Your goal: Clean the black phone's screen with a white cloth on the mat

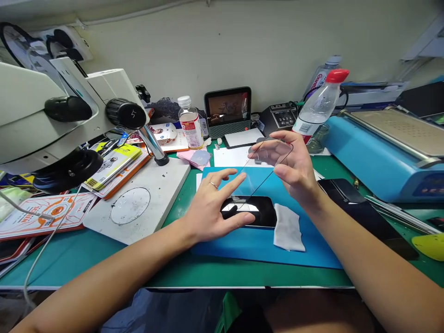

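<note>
My right hand [294,164] grips a clear glass screen protector [259,175] with a thin black border, its thumb and fingers at the upper end. The protector slants down toward a phone [265,212], which lies face up with its black screen reflecting light. Whether its lower end touches the phone, I cannot tell. My left hand [215,203] has its fingers spread, with the thumb over the phone and the index finger beside the protector. It covers the phone's left end. Just right of the phone, a white cloth [287,227] lies on the blue mat [229,247].
On the left stands a microscope [69,115] over its white base [138,203]. Behind the mat are a small display [228,108] and a bottle [190,125]. A red-capped bottle [319,108] and a blue machine [367,152] occupy the right, near a black panel [367,217].
</note>
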A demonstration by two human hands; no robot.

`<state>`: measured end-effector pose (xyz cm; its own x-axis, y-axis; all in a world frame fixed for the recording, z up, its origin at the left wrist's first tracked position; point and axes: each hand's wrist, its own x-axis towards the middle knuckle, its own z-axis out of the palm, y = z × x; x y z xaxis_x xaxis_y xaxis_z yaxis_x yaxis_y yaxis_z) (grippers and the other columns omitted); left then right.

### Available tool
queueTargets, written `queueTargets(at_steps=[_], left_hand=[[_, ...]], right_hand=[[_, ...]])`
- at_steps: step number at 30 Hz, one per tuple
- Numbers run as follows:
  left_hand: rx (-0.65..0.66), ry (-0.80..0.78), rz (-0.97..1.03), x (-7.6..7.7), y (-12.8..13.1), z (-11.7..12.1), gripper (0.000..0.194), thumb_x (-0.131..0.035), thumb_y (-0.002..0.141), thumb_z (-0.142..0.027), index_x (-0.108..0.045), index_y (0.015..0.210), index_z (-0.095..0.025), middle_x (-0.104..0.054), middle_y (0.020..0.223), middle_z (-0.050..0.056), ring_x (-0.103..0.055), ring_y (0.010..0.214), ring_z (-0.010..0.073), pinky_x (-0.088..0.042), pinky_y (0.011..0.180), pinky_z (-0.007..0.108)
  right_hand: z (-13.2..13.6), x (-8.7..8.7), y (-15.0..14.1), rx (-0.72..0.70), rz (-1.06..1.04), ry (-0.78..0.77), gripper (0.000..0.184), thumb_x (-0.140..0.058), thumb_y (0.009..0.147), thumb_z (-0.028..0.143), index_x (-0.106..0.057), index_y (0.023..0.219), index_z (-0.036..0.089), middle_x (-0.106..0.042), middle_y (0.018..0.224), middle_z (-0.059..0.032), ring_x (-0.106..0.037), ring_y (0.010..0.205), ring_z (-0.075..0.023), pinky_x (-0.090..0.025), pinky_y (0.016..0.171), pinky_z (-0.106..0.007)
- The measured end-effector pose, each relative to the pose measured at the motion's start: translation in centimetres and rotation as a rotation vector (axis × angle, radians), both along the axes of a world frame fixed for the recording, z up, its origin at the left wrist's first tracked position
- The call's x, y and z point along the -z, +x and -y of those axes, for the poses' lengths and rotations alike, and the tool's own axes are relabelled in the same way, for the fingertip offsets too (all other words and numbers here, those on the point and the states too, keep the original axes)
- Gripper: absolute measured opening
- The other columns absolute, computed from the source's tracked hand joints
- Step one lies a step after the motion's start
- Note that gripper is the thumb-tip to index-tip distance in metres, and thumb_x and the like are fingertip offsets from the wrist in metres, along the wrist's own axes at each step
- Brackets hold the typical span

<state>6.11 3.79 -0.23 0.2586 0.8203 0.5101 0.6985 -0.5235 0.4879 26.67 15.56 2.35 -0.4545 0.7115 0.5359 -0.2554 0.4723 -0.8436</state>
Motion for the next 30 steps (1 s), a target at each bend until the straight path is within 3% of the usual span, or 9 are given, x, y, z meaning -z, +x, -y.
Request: queueTargets(at_steps=[9, 14, 16, 21, 25, 30], left_hand=[[-0.010, 0.030, 0.036, 0.0, 0.1, 0.3, 0.048, -0.057, 0.100, -0.050, -0.060, 0.140, -0.024, -0.054, 0.148, 0.016, -0.053, 0.136, 0.0302, -0.044, 0.113, 0.051], [-0.052, -0.014, 0.059, -0.5, 0.2, 0.3, 0.054, -0.059, 0.098, -0.047, -0.047, 0.143, -0.020, -0.053, 0.153, 0.017, -0.048, 0.141, 0.0306, -0.039, 0.118, 0.052], [-0.068, -0.064, 0.063, -0.6, 0.2, 0.2, 0.048, -0.055, 0.099, -0.047, -0.047, 0.138, -0.020, -0.053, 0.153, 0.016, -0.049, 0.140, 0.0311, -0.041, 0.116, 0.053], [-0.125, -0.193, 0.053, -0.8, -0.1, -0.1, 0.045, -0.055, 0.096, -0.049, -0.048, 0.130, -0.021, -0.066, 0.131, 0.016, -0.065, 0.119, 0.0316, -0.052, 0.100, 0.052], [-0.063, -0.182, -0.039, -2.0, -1.3, -0.2, 0.045, -0.057, 0.096, -0.055, -0.050, 0.125, -0.021, -0.070, 0.122, 0.014, -0.068, 0.112, 0.0301, -0.055, 0.094, 0.048], [0.077, -0.237, -0.199, -4.0, -3.8, -0.2, 0.064, -0.058, 0.097, -0.057, -0.042, 0.147, -0.021, -0.067, 0.135, 0.015, -0.070, 0.109, 0.0291, -0.055, 0.096, 0.047]], right_hand=[[-0.1, -0.3, 0.2, -0.010, 0.029, 0.004, 0.059, -0.076, 0.074, 0.046, -0.041, 0.120, 0.033, -0.068, 0.112, -0.0032, -0.068, 0.111, -0.0271, -0.051, 0.104, -0.055], [-0.2, -0.1, 0.2, -0.048, 0.072, -0.022, 0.059, -0.077, 0.075, 0.042, -0.039, 0.120, 0.033, -0.067, 0.114, -0.0033, -0.067, 0.113, -0.0258, -0.047, 0.108, -0.054], [-0.1, 0.0, 0.2, -0.052, 0.089, -0.017, 0.059, -0.077, 0.075, 0.043, -0.039, 0.119, 0.033, -0.067, 0.115, -0.0038, -0.065, 0.116, -0.0268, -0.046, 0.108, -0.055], [-0.2, -0.1, 0.2, -0.057, 0.126, 0.014, 0.059, -0.076, 0.076, 0.044, -0.039, 0.120, 0.033, -0.068, 0.117, -0.0045, -0.061, 0.123, -0.0282, -0.045, 0.108, -0.056], [-0.3, 0.0, 0.8, -0.067, 0.147, 0.019, 0.056, -0.077, 0.078, 0.044, -0.040, 0.119, 0.033, -0.066, 0.123, -0.0052, -0.059, 0.127, -0.0276, -0.044, 0.110, -0.055], [0.9, 0.5, 3.2, -0.092, 0.246, 0.025, 0.053, -0.079, 0.081, 0.049, -0.047, 0.119, 0.032, -0.066, 0.131, -0.0071, -0.058, 0.132, -0.0293, -0.041, 0.114, -0.055]])
